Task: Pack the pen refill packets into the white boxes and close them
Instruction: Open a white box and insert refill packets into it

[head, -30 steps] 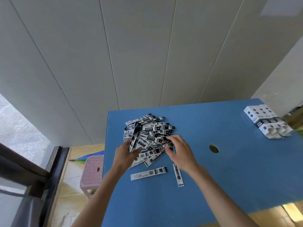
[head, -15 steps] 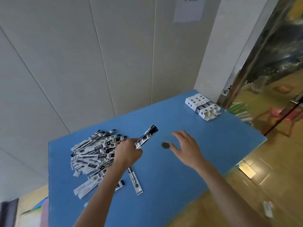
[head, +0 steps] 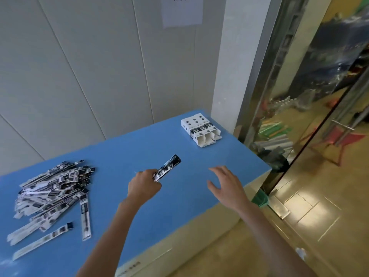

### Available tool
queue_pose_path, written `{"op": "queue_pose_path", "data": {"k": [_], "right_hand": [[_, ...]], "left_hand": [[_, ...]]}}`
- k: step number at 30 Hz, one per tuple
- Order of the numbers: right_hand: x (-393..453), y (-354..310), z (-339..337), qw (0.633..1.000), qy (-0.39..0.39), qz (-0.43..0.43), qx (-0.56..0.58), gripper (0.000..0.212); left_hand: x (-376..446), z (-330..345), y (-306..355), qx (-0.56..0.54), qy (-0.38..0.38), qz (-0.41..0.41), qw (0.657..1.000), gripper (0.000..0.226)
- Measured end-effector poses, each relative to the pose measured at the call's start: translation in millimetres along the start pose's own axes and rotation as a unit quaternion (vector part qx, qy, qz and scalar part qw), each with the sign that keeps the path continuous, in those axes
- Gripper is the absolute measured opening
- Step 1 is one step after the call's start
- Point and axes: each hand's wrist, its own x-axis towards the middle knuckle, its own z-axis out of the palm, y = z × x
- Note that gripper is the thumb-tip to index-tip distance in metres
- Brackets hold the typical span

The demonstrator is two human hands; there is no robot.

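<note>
My left hand grips a bundle of black-and-white pen refill packets that points up and to the right over the middle of the blue table. My right hand hovers open with spread fingers near the table's right front edge, holding nothing. A row of white boxes lies at the far right corner, their end flaps open toward me. The heap of loose refill packets lies at the left, with a few strays in front of it.
A grey panelled wall stands behind the table, with a white pillar at the far right corner. A mirrored door frame and glass run along the right side. Wooden floor lies below the table's front edge.
The view has swung right, away from the heap. My left hand carried the bundle of packets to the table's middle. My right hand left the heap and moved right, open, toward the boxes.
</note>
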Motion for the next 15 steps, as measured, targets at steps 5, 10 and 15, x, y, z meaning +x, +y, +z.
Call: {"op": "queue_pose_path", "data": {"k": [5,10,15], "right_hand": [[17.8,49.8,-26.7,1.0,-0.006,-0.026,0.004,0.05],[57.5,75.9,-37.7,0.999,-0.003,-0.041,0.017,0.049],[112.5,93.1,-33.5,0.997,-0.02,-0.072,0.017,0.05]], "left_hand": [[11.1,13.7,44.1,0.048,0.015,0.0,0.999,0.029],[37.2,21.6,65.1,0.079,0.003,0.01,0.997,0.012],[80.6,40.0,64.8,0.083,-0.026,-0.019,0.996,0.016]]}}
